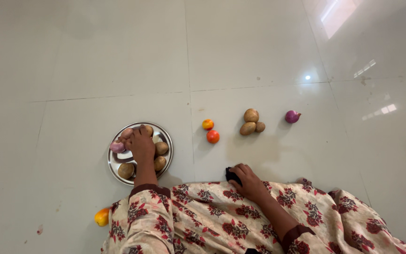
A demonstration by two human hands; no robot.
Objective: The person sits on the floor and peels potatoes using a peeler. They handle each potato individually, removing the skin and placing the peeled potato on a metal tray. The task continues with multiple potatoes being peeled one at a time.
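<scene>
Head view: I look down at a pale tiled floor (95, 61), my patterned dress across the bottom of the picture.
Left hand: my left hand (142, 145) is down in the steel plate (113, 164), fingers curled over something at the far side; I cannot tell whether I grip it or only touch it.
Right hand: my right hand (247, 181) rests at the edge of my dress, fingers bent around a small dark object (231, 175) I cannot make out.
On the plate: several potatoes (160, 148) and a purple onion (117, 147) lie together by my left hand.
Set out on the floor: two tomatoes (210, 130) as a pair, three potatoes in a cluster (252, 122), one onion alone (292, 116), each kind well apart.
Judged progress: partly sorted; the plate's load is not yet out.
Off to the side: a yellow-orange fruit (102, 217) beside my left sleeve.
</scene>
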